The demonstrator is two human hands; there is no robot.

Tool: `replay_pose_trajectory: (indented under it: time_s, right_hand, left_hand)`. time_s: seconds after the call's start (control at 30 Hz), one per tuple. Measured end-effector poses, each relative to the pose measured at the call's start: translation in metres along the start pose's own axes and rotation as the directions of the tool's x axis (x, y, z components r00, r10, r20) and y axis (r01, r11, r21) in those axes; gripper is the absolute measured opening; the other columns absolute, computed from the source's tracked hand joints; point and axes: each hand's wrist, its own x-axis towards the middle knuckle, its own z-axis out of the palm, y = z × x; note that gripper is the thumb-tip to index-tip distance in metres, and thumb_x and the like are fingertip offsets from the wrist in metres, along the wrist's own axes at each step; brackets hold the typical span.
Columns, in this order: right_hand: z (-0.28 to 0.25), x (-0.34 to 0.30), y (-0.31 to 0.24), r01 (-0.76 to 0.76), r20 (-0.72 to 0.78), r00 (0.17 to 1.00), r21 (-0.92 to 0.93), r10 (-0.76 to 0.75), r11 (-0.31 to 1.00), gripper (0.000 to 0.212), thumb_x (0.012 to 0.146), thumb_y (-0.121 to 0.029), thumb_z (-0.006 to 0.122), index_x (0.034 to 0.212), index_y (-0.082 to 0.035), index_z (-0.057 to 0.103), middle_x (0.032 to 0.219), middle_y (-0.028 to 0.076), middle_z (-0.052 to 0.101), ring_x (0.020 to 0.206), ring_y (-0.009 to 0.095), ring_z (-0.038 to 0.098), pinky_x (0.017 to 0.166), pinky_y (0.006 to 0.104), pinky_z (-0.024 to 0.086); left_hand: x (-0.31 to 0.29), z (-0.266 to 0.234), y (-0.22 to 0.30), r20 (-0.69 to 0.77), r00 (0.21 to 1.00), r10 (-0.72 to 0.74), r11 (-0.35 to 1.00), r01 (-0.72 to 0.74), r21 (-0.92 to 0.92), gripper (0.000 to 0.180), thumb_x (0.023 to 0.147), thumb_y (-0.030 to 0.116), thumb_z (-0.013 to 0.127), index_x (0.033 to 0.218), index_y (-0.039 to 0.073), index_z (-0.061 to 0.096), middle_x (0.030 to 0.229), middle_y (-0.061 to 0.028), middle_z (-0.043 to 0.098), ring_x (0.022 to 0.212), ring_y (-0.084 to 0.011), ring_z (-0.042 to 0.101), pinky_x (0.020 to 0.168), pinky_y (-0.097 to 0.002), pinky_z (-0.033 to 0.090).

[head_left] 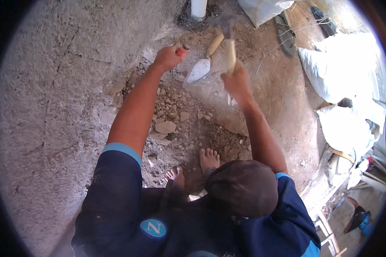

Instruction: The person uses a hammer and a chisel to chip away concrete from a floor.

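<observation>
Two tools in play: chisel (pixel 182 50) clamped in left hand (pixel 167 57), tip set against the wall base; hammer (pixel 230 53), head blurred, raised just above right hand (pixel 237 83), fingers wrapped on the handle. Risk: a glancing blow likely lands on left knuckles, close under the head. Trowel (pixel 203 63) lies between the fists. Rubble (pixel 166 126) and bare feet (pixel 209 159) below, so chips could hit toes.

White sacks (pixel 345 68) are seen piled well to the right of the right hand (pixel 237 83), bulging and crumpled. Another white sack (pixel 263 8) lies beyond both hands at the top edge. A round blue-and-white badge (pixel 153 228) is worn on the dark shirt, below the left hand (pixel 167 58).
</observation>
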Motion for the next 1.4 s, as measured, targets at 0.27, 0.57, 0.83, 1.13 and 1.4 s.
replay_pose_trajectory:
  time_s: [0.27,0.57,0.83,1.13,1.4]
  right_hand:
    - [-0.027,0.008,-0.026,-0.079,0.024,0.997,0.286,0.076,0.955,0.023,0.074,-0.004,0.065,0.093,0.0,0.052,0.069,0.006,0.056,0.052,0.015,0.055,0.046,0.0294,0.044]
    - [-0.067,-0.027,0.04,-0.231,0.03,0.971,0.368,0.237,0.901,0.021,0.074,-0.003,0.063,0.091,0.0,0.051,0.067,0.005,0.054,0.049,0.014,0.053,0.043,0.0292,0.042]
    - [-0.055,-0.023,0.071,-0.33,0.094,0.944,0.294,0.316,0.897,0.016,0.073,-0.003,0.062,0.085,0.001,0.052,0.065,0.006,0.054,0.049,0.016,0.054,0.043,0.0314,0.043]
    - [-0.029,-0.02,0.145,-0.409,0.089,0.911,0.077,0.403,0.909,0.02,0.075,-0.008,0.062,0.09,0.003,0.056,0.068,0.011,0.06,0.057,0.021,0.06,0.051,0.0365,0.047]
    - [-0.001,-0.003,0.182,-0.207,-0.014,0.976,-0.37,0.217,0.906,0.032,0.073,-0.012,0.062,0.1,0.004,0.057,0.09,0.029,0.065,0.089,0.044,0.064,0.076,0.048,0.051]
  left_hand:
    - [0.039,0.029,0.011,-0.067,0.97,-0.233,0.92,0.242,0.309,0.026,0.081,0.019,0.06,0.105,0.011,0.068,0.102,-0.0135,0.069,0.1,-0.0294,0.065,0.088,-0.0394,0.05]
    - [-0.044,-0.045,0.025,0.052,0.995,-0.082,0.968,0.067,0.241,0.029,0.08,0.029,0.067,0.092,0.002,0.067,0.089,-0.0147,0.07,0.08,-0.0275,0.068,0.072,-0.0385,0.052]
    - [-0.039,-0.073,-0.017,-0.326,0.92,-0.218,0.976,0.201,-0.085,0.036,0.075,0.031,0.072,0.092,0.0,0.063,0.085,-0.0133,0.07,0.082,-0.0267,0.068,0.075,-0.0362,0.052]
    - [-0.121,-0.051,-0.009,0.136,0.925,-0.354,0.923,0.369,-0.108,0.042,0.078,0.027,0.071,0.105,-0.003,0.059,0.095,-0.0131,0.068,0.085,-0.0218,0.066,0.076,-0.036,0.051]
    - [-0.128,-0.041,-0.048,-0.23,0.897,-0.376,0.906,0.304,-0.295,0.031,0.082,0.024,0.068,0.098,-0.001,0.059,0.086,-0.0103,0.068,0.08,-0.0168,0.064,0.074,-0.0337,0.05]
